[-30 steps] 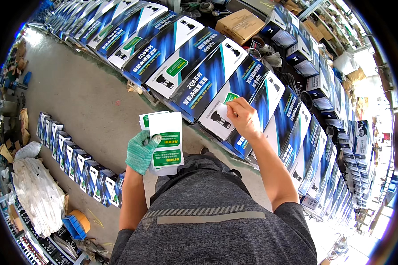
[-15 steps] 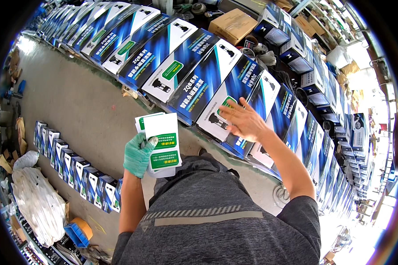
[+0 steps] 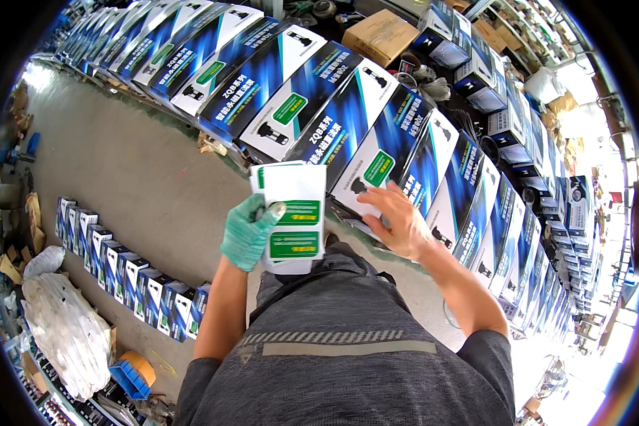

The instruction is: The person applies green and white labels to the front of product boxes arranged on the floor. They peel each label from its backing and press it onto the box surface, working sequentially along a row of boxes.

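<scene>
My left hand (image 3: 248, 234), in a green knit glove, grips a stack of white label sheets (image 3: 295, 184), its thumb pressed on top. Two green stickers show on the lower half of the top sheet. Bare and with its fingers apart, my right hand (image 3: 405, 228) hovers over the near end of a blue, black and white carton (image 3: 396, 122). Just beyond its fingertips, a green sticker (image 3: 379, 169) lies on that carton's white area. The carton to the left carries a similar green sticker (image 3: 290, 108).
A long row of matching cartons (image 3: 238, 89) curves from far left to right. Smaller cartons (image 3: 142, 291) line the floor at left, near a plastic-wrapped bundle (image 3: 67, 334) and a blue bin (image 3: 130, 380). A brown cardboard box (image 3: 380, 37) and more stacked cartons (image 3: 481, 77) stand behind.
My right hand has drawn back toward me, off the sticker on the carton, which now shows fully. My left hand has moved right and slightly up with the label sheets.
</scene>
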Demonstrator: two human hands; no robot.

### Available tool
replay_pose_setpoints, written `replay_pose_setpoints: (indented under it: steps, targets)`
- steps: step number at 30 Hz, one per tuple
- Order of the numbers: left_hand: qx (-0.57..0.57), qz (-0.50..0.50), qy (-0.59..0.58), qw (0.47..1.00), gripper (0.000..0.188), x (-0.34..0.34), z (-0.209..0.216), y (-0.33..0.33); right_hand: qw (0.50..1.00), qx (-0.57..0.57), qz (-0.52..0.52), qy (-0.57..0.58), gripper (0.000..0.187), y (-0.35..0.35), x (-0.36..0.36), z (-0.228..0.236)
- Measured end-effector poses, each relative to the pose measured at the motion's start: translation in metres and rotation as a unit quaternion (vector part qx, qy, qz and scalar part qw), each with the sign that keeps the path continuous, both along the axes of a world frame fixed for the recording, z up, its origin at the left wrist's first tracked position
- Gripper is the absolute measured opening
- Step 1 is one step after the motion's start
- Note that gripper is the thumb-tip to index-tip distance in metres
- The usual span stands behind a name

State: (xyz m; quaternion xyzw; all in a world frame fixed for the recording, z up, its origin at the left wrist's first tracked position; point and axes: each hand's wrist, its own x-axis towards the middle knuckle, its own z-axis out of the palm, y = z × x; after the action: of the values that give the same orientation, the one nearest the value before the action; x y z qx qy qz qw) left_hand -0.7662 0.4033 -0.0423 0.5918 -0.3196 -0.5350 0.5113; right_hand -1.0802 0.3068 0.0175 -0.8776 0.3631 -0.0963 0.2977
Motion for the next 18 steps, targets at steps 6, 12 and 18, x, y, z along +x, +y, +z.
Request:
replay_pose_setpoints:
  steps: [6,12,18]
  targets:
    - [-0.004,0.001,0.215,0.977,0.03,-0.027,0.023,-0.016,0.916,0.18,-0.176,-0.313,0.045,0.039,0.072,0.002]
    - [-0.043,-0.034,0.261,0.964,0.026,-0.032,0.011,-0.022,0.945,0.148,-0.203,-0.208,0.038,0.045,0.064,0.022]
    - [0.004,-0.104,0.226,0.969,0.013,-0.038,0.011,-0.032,0.967,0.134,-0.138,-0.168,0.03,0.041,0.044,0.041]
